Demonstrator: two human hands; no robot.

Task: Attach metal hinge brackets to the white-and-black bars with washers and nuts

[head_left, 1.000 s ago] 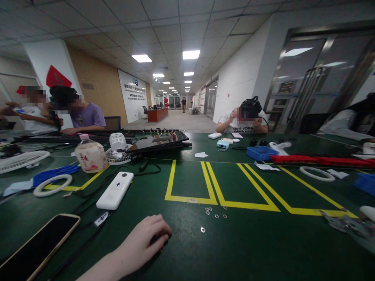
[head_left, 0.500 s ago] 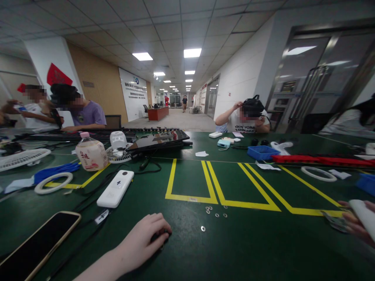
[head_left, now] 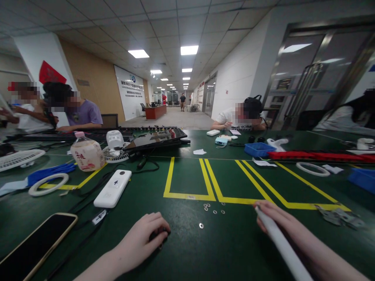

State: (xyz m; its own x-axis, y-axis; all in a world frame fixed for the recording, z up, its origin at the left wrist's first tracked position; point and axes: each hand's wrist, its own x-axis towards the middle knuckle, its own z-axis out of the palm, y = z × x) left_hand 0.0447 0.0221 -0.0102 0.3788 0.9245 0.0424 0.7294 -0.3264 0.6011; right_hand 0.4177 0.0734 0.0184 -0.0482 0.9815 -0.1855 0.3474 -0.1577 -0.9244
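Observation:
My left hand [head_left: 146,234] rests on the green table with its fingers curled inward. What lies under them, if anything, is hidden; a tiny ring-like piece shows just below the thumb. To its right several small metal washers [head_left: 201,225] are scattered on the table. My right hand [head_left: 275,216] is closed around a long, flat white bar [head_left: 283,244], which slants down toward the bottom edge of the view. Some thin metal pieces [head_left: 340,216] lie beyond it to the right.
Yellow tape outlines [head_left: 189,196] mark the table. On the left are a phone [head_left: 38,246], a white power bank [head_left: 113,189] with cables and a bottle [head_left: 87,152]. Blue trays [head_left: 259,149] and a white ring [head_left: 312,169] stand right. Several people sit opposite.
My right hand has come in from the right edge toward the middle with the white bar, away from the metal pieces. My left hand stays in place. The person opposite has lowered an arm.

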